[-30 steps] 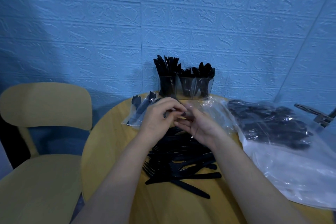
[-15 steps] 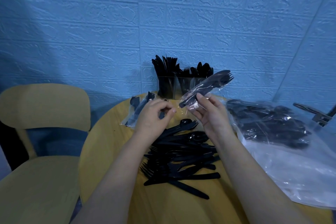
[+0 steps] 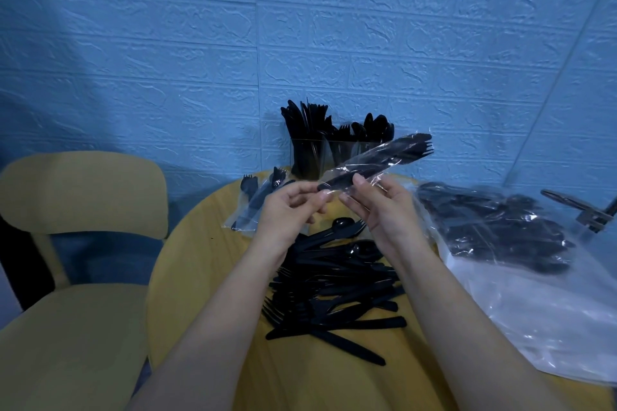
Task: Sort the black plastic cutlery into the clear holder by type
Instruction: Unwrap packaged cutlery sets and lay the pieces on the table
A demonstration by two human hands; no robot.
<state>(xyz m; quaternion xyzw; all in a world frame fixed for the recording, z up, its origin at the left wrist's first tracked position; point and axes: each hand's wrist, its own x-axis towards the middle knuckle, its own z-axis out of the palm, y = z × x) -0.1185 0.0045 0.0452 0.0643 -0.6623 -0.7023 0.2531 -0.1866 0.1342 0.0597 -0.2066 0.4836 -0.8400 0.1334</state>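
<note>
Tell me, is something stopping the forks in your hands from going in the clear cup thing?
Yes. The cutlery is sealed in a clear wrapper, held by the left hand and right hand. The wrapper must come off first. Otherwise, the way to the clear holder behind looks open.

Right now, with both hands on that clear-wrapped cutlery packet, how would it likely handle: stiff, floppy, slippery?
The wrapped cutlery packet probably stays fairly stiff: it juts out past the right hand without drooping. The glossy, crinkled film looks slippery and loose at the end that the left hand pinches. It seems light, since fingertips alone hold it up.
</note>
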